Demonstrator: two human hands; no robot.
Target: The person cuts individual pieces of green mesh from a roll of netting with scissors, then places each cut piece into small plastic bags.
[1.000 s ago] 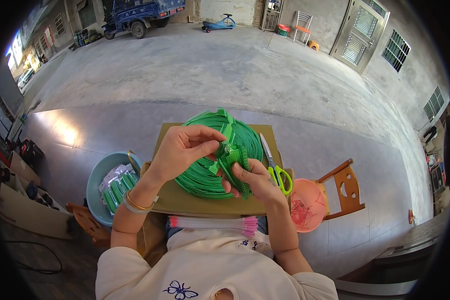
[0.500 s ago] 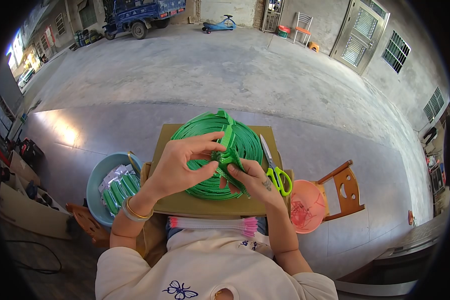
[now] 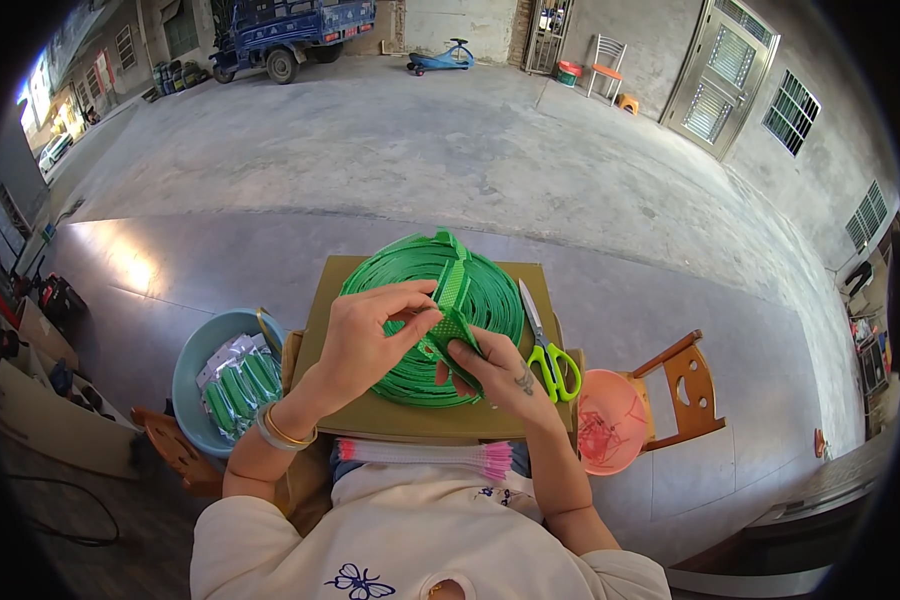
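A large coil of green strip point(image 3: 385, 268) lies on the olive-brown board point(image 3: 322, 300) in front of me. Over its middle, my right hand point(image 3: 495, 372) holds a folded bundle of green dotted strip point(image 3: 454, 332), with the thumb on top. My left hand point(image 3: 375, 325) is at the left side of that bundle, its thumb and index finger pinched together on the strip's edge. A length of the strip runs from the bundle up across the coil. Green-handled scissors point(image 3: 552, 368) lie at the board's right edge, beside my right hand.
A blue basin point(image 3: 186, 385) with green packets stands at the left, by a wooden chair back point(image 3: 175, 450). Pink-tipped thin sticks point(image 3: 425, 453) lie across my lap. At the right are a pink basin point(image 3: 625, 455) and another wooden chair point(image 3: 695, 390).
My left thumb and index finger, apart before, have closed on the strip. The green bundle has turned and shows more of its dotted face. The whole view has shifted slightly.
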